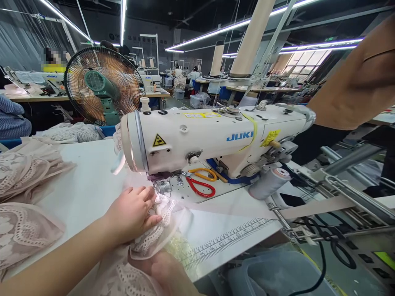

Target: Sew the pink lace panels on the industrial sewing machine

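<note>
A piece of pale pink lace fabric runs up to the presser foot of a white sewing machine. Just in front of the foot, my left hand presses on the fabric, its fingers bent over it and the thumb on the lace trim. Lower down, close to the table's front edge, my right hand grips the hanging part of the same fabric; cloth hides some of its fingers. Scissors with one red and one orange handle lie on the machine bed under the arm.
More lace pieces are heaped at the left of the white table. A grey thread cone stands right of the machine. A printed ruler follows the front edge, above a plastic bin. A fan stands behind.
</note>
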The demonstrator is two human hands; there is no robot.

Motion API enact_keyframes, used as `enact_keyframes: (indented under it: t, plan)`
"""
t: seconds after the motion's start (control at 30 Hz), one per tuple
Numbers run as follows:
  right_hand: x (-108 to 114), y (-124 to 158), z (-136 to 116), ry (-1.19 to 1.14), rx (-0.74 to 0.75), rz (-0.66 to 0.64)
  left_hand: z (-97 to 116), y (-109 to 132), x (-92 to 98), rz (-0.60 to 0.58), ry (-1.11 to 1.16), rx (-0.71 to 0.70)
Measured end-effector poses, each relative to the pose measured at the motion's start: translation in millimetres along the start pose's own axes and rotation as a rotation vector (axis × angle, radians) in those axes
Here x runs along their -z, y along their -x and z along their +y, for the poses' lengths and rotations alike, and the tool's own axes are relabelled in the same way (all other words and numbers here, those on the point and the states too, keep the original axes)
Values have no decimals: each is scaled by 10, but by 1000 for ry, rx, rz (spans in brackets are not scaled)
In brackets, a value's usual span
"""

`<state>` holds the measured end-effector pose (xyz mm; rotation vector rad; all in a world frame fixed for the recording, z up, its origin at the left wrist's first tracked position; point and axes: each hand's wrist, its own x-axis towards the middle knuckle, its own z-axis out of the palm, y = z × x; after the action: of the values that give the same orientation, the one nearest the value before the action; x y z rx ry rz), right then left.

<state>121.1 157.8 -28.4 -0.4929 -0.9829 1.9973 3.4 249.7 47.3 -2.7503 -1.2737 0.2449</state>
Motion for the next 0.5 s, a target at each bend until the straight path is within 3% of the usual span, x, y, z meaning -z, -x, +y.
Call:
enact_keyframes:
  t: [0.13,0.3,0.37,0.5]
  plan:
    - [-29,-32,51,-236,11,33,29,-26,-19,-22,-26,65]
    - [68,-136,154,57,-157,142,35,-16,-83,-70,-17,59]
    - [89,-129,120,175,-159,99,-16,13,-107,-70,-30,28]
    - [74,119,-172,243,-146,-125,-189,98,-158,-76,-24,-35]
